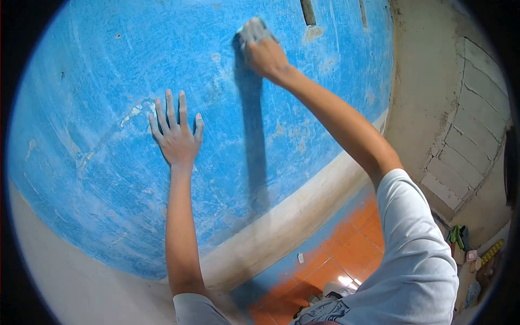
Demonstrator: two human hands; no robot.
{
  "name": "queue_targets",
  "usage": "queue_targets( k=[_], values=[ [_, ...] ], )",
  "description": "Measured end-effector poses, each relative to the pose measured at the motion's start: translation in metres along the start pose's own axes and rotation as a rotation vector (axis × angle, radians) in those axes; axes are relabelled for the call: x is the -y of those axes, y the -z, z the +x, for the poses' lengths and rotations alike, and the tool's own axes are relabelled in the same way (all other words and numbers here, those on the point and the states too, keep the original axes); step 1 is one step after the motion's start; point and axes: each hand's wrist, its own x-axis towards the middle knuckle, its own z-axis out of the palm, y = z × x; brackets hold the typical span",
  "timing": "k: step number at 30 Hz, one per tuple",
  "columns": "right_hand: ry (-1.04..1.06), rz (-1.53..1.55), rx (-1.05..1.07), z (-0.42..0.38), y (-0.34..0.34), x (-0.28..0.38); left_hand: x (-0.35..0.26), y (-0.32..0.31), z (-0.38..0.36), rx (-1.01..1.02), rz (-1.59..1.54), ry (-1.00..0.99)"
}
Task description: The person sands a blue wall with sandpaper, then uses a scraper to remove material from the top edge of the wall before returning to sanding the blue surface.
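Note:
My left hand (179, 132) lies flat against the blue wall (135, 200), fingers spread and coated with pale dust. Higher up and to the right, my right hand (262, 50) presses on the same wall, its dusty fingers bent over a small flat piece of what looks like sandpaper (261, 23). Only a thin edge of that piece shows; the fingers cover the rest. The paint around both hands is scuffed and streaked, with whitish chipped patches. A chipped line runs down to the left beside my left hand.
Two narrow slots, one of them a dark slot (308, 12), sit in the wall at upper right. A pale band (292, 216) runs along its base. Blue dust covers part of the orange tiled floor (336, 265). Assorted items, including a green object (459, 236), lie at lower right.

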Motion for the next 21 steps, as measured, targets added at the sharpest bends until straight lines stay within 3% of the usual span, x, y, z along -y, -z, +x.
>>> queue_targets(
  k=[2,5,6,9,10,13,17,21],
  values=[
    [-0.103,-0.030,-0.052,0.016,-0.009,-0.018,0.001,-0.002,0.001,-0.006,0.008,0.000],
    [-0.021,-0.190,0.023,0.015,-0.006,0.015,0.000,-0.001,0.002,-0.007,0.007,0.006],
    [0.077,-0.283,-0.122,0.010,-0.004,0.026,0.000,-0.001,0.003,-0.006,0.007,0.007],
    [-0.012,0.064,0.067,0.014,0.021,0.013,0.001,0.000,0.001,-0.002,0.003,0.000],
    [-0.113,-0.005,-0.244,0.025,0.001,-0.003,0.001,-0.001,0.001,-0.008,-0.003,0.001],
    [0.003,-0.172,-0.076,0.016,-0.003,0.006,0.001,0.000,0.001,0.003,0.000,0.006],
    [0.083,-0.122,0.068,0.010,0.004,-0.002,0.001,-0.001,0.001,-0.004,-0.005,0.005],
    [-0.090,-0.081,-0.165,0.015,-0.020,-0.017,0.001,0.000,0.002,-0.008,-0.007,0.009]
  ],
)
